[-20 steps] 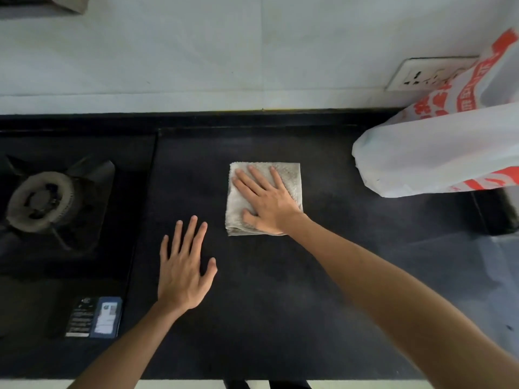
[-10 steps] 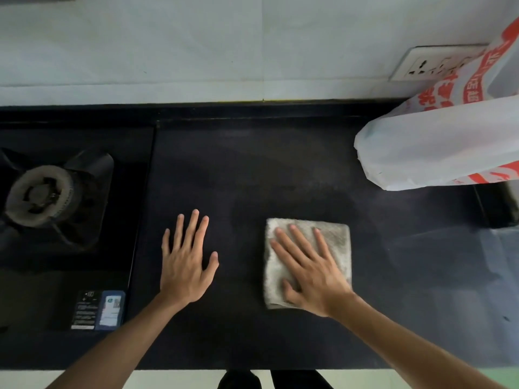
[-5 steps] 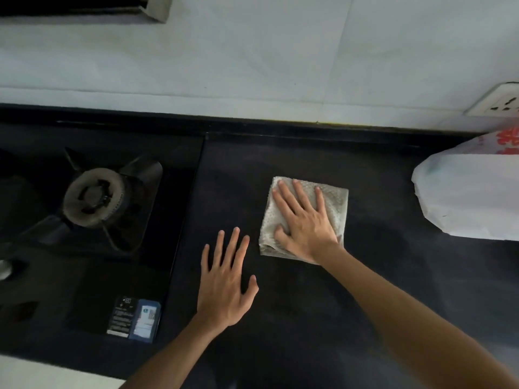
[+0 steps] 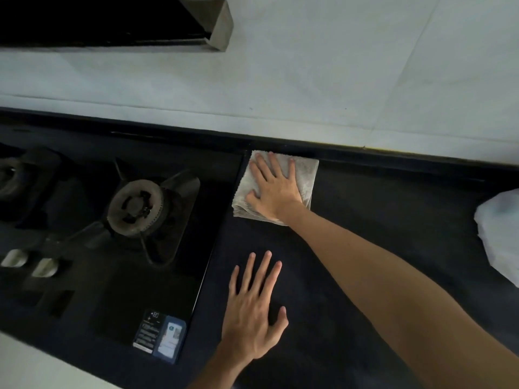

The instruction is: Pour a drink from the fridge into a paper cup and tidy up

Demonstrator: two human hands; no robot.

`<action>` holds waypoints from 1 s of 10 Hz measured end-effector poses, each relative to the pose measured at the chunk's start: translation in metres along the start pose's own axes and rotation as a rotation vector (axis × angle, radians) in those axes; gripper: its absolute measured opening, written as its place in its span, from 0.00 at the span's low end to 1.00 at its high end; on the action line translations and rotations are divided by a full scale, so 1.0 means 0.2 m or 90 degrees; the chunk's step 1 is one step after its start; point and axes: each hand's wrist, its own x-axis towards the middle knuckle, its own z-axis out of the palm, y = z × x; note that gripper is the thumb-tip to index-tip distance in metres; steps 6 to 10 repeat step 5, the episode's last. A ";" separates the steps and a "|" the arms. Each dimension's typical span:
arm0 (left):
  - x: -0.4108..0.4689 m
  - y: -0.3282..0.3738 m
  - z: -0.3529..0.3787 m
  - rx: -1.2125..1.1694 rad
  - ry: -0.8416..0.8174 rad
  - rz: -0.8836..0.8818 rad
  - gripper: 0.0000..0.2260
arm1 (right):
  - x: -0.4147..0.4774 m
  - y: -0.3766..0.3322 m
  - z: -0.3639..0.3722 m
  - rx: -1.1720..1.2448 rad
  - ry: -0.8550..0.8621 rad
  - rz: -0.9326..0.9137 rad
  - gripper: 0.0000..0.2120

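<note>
A folded grey cloth (image 4: 305,175) lies on the dark countertop (image 4: 387,220), at its back edge beside the hob. My right hand (image 4: 273,192) presses flat on the cloth, fingers spread towards the wall and thumb tucked into the cloth's near fold. Closer to me, my left hand (image 4: 252,313) rests palm down on the bare countertop with its fingers apart and nothing in it. No cup, drink or fridge is in view.
A black gas hob with a burner (image 4: 137,206) and pan supports fills the left side, with two knobs (image 4: 28,262) and a label (image 4: 160,339) near its front. A white plastic bag (image 4: 502,234) sits at the right edge. A range hood (image 4: 112,21) hangs at the upper left.
My right hand slid the cloth from the countertop's middle back and left to the corner by the hob and wall. The view swung left, and my left hand stayed flat.
</note>
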 end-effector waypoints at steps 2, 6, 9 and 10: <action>0.00 0.01 0.00 0.007 0.005 -0.002 0.37 | 0.04 -0.01 -0.04 -0.010 -0.035 -0.006 0.34; -0.01 0.02 -0.03 0.019 -0.006 -0.013 0.36 | -0.40 0.18 -0.23 -0.007 -0.125 0.037 0.28; -0.01 0.02 -0.03 0.019 -0.006 -0.013 0.36 | -0.40 0.18 -0.23 -0.007 -0.125 0.037 0.28; -0.01 0.02 -0.03 0.019 -0.006 -0.013 0.36 | -0.40 0.18 -0.23 -0.007 -0.125 0.037 0.28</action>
